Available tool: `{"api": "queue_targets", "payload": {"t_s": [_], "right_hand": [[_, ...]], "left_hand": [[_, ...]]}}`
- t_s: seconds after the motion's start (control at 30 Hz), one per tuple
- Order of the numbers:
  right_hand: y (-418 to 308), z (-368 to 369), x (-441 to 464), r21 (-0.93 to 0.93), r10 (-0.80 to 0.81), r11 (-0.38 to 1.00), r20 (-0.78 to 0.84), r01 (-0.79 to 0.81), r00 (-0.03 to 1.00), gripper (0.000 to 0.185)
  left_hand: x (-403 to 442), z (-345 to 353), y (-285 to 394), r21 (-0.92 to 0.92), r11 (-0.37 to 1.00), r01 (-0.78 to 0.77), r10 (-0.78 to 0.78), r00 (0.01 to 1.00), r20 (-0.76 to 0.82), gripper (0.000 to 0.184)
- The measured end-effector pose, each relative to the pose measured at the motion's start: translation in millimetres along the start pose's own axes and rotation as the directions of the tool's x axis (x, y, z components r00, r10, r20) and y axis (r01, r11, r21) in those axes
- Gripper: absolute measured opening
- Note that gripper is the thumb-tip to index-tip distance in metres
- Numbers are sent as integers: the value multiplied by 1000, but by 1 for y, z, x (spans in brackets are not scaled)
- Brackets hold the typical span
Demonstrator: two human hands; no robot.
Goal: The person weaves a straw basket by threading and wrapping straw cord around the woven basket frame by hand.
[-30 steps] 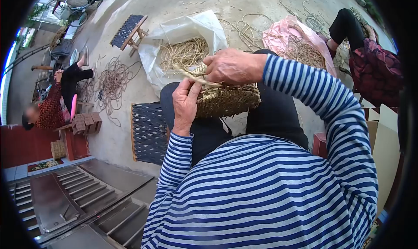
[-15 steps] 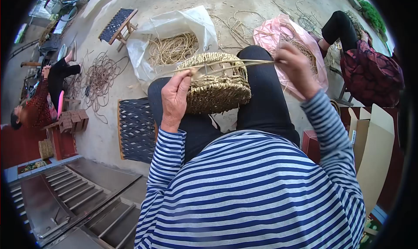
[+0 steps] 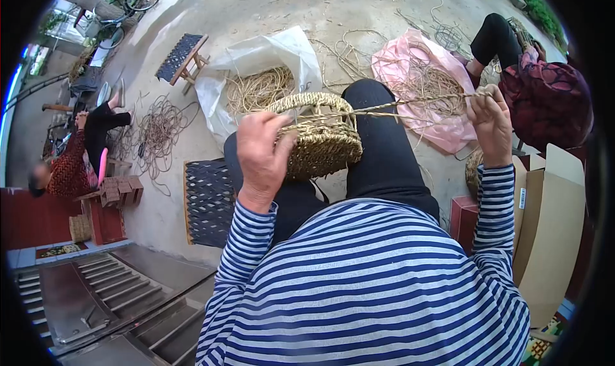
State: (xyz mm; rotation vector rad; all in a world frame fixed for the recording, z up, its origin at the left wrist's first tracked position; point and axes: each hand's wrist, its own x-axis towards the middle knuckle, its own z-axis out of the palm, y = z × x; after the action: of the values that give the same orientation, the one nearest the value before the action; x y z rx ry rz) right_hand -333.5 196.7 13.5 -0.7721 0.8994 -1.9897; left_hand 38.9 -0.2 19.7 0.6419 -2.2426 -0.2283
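A woven straw basket (image 3: 323, 153) with a wrapped arched handle rests tilted on my lap, between my knees. My left hand (image 3: 259, 154) is closed at the basket's left end, thumb and fingers on its rim where strands come out; its exact grip is partly hidden. A twisted straw cord (image 3: 410, 102) runs taut from the basket out to the right. My right hand (image 3: 491, 119) pinches the cord's far end, well away from the basket and above the pink plastic sheet. A loose strand hangs below the cord.
A white plastic bag (image 3: 301, 55) and a pink plastic sheet (image 3: 394, 55) hold straw cord on the ground. Near my left leg stands a woven-strap stool (image 3: 208, 203). A cardboard box (image 3: 551, 219) stands at right. Two people sit at either side.
My right hand has moved right and slightly down, drawing the cord out longer and twisted. My left hand has shifted onto the basket's rim, its back turned more toward me.
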Motion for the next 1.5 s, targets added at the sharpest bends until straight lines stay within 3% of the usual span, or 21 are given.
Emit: {"api": "queue_targets", "payload": {"t_s": [0.03, 0.1, 0.13, 0.27, 0.3, 0.33, 0.37, 0.4, 0.43, 0.47, 0.6, 0.7, 0.8, 0.87, 0.9, 0.97, 1.0, 1.1, 1.2, 1.33, 1.5], "right_hand": [[-12, -2, 3, 29, 64, 997, 152, -69, 986, 8], [-28, -2, 5, -444, -70, 894, 0, 63, 998, 9], [-30, -6, 10, -726, -194, 668, 41, 163, 980, 9], [-30, -64, 13, -962, -236, 27, 259, 273, 936, 9], [-18, -72, 8, -944, -305, -19, 319, 329, 897, 6], [1, -106, 4, -945, -199, 181, 236, 272, 951, 3], [25, -147, 4, -870, -138, -256, 465, 422, 875, 4], [35, -143, -8, -777, -48, -464, 502, 426, 863, 3], [35, -117, -22, -810, -47, -408, 480, 422, 876, 5], [61, -151, -35, -896, 110, -381, 202, 229, 973, 7], [97, -157, -71, -977, 120, -213, -23, 3, 993, 11], [97, -147, -59, -999, 178, -25, -27, -23, 984, 9], [117, -140, -22, -991, 46, -107, 76, 80, 996, 14], [133, -100, 6, -992, -451, 69, 63, 106, 890, 18], [93, -28, 26, -886, -206, 449, 27, 119, 978, 16], [90, 56, 48, -721, -276, 628, 145, 292, 950, 14], [82, 91, 54, -765, -393, 351, 404, 541, 826, 17], [105, 158, 53, -550, -182, 563, 645, 617, 742, 22], [136, 175, 57, -396, 29, 535, 892, 746, 452, 24], [142, 183, 73, -281, 194, 251, 952, 926, 237, 36], [135, 196, 97, -265, 324, 302, 932, 916, 162, 14]], "left_hand": [[5, 1, 9, -30, 999, -35, 36, 998, 45, 27], [13, 10, 17, -55, 994, -100, 106, 985, 137, 28], [15, 17, 17, -82, 991, -105, 119, 975, 187, 28], [18, 28, 15, 39, 998, -57, 38, 926, 375, 17], [16, 33, 10, 52, 996, -66, 40, 916, 399, 17], [22, 31, 13, -12, 999, 45, -35, 898, 439, 18], [21, 38, 9, -122, 991, 48, -2, 936, 353, 12], [24, 38, 8, -131, 989, 62, -10, 930, 367, 12], [25, 38, 8, -136, 987, 82, -23, 921, 390, 12], [26, 37, 9, -164, 980, 115, -44, 922, 384, 13], [25, 26, 12, -256, 944, 207, -106, 928, 358, 14], [18, 16, 1, -410, 815, 410, -263, 892, 368, 13], [21, 5, 3, -463, 734, 496, -361, 863, 353, 19], [9, 11, -7, -510, 679, 528, -399, 849, 347, 18], [6, 10, -9, -547, 639, 541, -401, 841, 363, 17], [-8, 11, -17, -582, 585, 565, -481, 819, 312, 16], [-14, 14, -21, -612, 561, 557, -508, 816, 278, 15], [-24, 15, -29, -654, 549, 520, -522, 825, 216, 17], [-29, 18, -35, -670, 556, 492, -521, 834, 181, 17], [-30, 19, -36, -636, 596, 490, -518, 840, 161, 18], [-26, 19, -33, -613, 576, 541, -530, 818, 223, 18]]}}
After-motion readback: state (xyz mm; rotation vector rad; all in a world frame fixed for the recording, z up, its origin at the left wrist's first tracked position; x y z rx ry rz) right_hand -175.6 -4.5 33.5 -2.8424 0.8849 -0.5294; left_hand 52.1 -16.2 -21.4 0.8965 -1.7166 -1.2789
